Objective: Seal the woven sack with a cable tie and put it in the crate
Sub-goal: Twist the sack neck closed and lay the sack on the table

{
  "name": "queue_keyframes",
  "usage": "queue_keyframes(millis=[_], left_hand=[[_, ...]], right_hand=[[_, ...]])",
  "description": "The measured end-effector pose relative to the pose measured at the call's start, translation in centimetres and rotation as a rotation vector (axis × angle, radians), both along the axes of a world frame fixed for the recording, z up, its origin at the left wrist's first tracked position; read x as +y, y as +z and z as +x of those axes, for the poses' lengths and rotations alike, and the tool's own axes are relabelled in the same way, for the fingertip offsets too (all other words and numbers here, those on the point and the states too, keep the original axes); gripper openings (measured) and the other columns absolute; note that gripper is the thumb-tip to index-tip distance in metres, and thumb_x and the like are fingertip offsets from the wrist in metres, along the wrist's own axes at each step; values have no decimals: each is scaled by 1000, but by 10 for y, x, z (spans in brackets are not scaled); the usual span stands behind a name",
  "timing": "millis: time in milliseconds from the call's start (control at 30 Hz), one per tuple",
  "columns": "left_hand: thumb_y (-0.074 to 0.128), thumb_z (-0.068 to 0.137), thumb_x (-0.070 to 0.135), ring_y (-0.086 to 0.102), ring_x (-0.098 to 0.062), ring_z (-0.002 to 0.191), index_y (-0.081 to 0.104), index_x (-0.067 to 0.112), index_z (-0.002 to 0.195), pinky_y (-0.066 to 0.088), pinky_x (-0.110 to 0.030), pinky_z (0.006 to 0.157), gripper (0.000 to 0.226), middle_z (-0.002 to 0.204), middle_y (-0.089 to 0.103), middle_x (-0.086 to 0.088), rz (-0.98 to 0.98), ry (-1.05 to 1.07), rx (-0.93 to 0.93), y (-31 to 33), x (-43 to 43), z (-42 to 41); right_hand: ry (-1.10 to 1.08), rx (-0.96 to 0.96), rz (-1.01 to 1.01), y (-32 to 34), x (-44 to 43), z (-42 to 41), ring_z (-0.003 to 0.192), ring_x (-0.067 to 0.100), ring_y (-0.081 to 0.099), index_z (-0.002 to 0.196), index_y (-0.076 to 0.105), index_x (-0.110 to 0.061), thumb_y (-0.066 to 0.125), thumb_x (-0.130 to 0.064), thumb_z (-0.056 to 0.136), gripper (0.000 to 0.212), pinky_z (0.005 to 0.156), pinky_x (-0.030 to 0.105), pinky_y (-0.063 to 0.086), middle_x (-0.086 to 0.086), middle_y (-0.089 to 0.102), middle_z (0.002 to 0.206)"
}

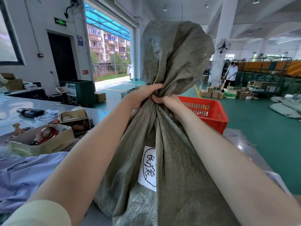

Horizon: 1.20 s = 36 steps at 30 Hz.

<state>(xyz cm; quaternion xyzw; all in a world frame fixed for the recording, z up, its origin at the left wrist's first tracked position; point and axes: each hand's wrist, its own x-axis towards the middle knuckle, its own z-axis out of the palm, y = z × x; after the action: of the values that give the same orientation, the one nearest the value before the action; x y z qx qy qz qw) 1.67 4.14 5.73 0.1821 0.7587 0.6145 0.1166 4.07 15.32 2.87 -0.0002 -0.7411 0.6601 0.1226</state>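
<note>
A grey-green woven sack (171, 160) stands upright right in front of me, with a white hand-written label (149, 167) on its front. Its neck is gathered and twisted, and the loose top flares up above my hands. My left hand (143, 95) and my right hand (167, 102) are both closed around the twisted neck, side by side and touching. Behind the sack on the right sits a red slatted plastic crate (206, 111). No cable tie shows in view.
A metal worktable (14, 108) at left carries open boxes, one with a red tape roll (48, 132), and a tin. Blue cloth (24, 175) lies at the near left. A green bin (78, 90), cartons and sacks sit on the green floor. A person stands far right.
</note>
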Motion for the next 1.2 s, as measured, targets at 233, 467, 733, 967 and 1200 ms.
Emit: queue_keyframes(millis=[233, 467, 733, 967, 1200], left_hand=[[61, 83, 45, 69, -1, 80, 58, 24, 102, 55, -11, 71, 29, 95, 66, 8, -321, -103, 35, -27, -18, 16], [76, 76, 18, 61, -16, 105, 61, 8, 124, 46, -27, 95, 52, 117, 66, -6, 69, 233, 115, -70, 8, 7], [73, 79, 21, 61, -25, 115, 59, 1, 125, 47, -37, 102, 52, 123, 65, -12, 279, 307, -3, -76, 21, 8], [64, 87, 22, 59, -18, 104, 56, 1, 127, 46, -28, 96, 46, 129, 61, -13, 166, 163, -14, -71, 24, 13], [59, 90, 27, 61, -21, 102, 53, 10, 132, 50, -34, 94, 45, 121, 61, -6, 142, 52, -95, -64, 7, 17]], right_hand=[[-32, -54, -14, 5, -2, -4, 108, 23, 60, 131, 47, 8, 75, -22, 77, 67, 86, 26, 48, 14, 60, 128], [242, -47, 297, 0, 21, 6, 119, 12, 54, 131, 52, -7, 70, -29, 81, 57, 108, 26, 38, 1, 59, 133], [276, -249, 774, -39, 59, 28, 123, 11, 48, 136, 46, -18, 71, -31, 79, 63, 105, 23, 32, -4, 54, 131], [300, -90, 630, -52, 26, 35, 131, 12, 41, 140, 40, -7, 53, -23, 93, 51, 100, 9, 29, 1, 49, 136], [241, 32, 109, -53, 7, 28, 109, 11, 54, 133, 49, -2, 65, -1, 82, 53, 97, 21, 47, 2, 58, 120]])
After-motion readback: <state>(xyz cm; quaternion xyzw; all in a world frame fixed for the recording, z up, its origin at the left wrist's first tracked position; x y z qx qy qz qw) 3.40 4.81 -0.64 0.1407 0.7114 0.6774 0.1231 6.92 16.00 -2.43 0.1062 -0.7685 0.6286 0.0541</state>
